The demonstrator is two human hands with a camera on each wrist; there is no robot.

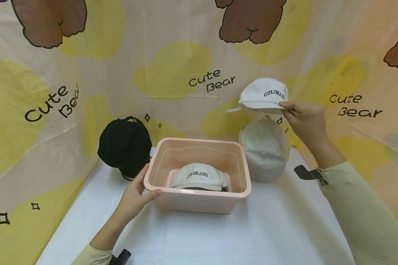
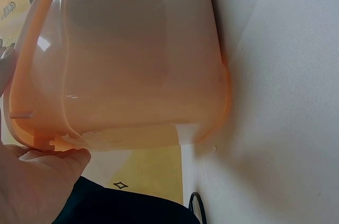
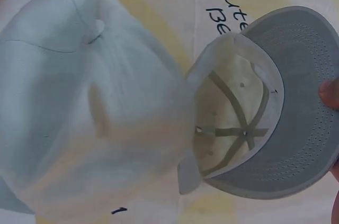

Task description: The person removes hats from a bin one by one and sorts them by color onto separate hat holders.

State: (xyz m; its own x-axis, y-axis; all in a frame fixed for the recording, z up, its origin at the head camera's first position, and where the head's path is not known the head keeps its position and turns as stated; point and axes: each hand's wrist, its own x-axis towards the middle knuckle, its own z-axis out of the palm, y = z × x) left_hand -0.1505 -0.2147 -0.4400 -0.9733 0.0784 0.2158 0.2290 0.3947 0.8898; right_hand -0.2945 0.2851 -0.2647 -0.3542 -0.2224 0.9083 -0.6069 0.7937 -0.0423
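Observation:
A white baseball cap lettered COLORADO is held up in the air by my right hand, thumb and fingers pinching its brim. The right wrist view shows the underside of that brim and the cap's inside. My left hand grips the left front corner of a pink plastic bin, thumb over the rim. Another pale COLORADO cap lies in the bin, with something dark under its brim. In the left wrist view the left hand holds the bin's rim.
Left of the bin stands a black cap, partly touching the backdrop. A cream cap stands to the bin's right, below the held cap. White cloth covers the table; a printed bear curtain hangs behind.

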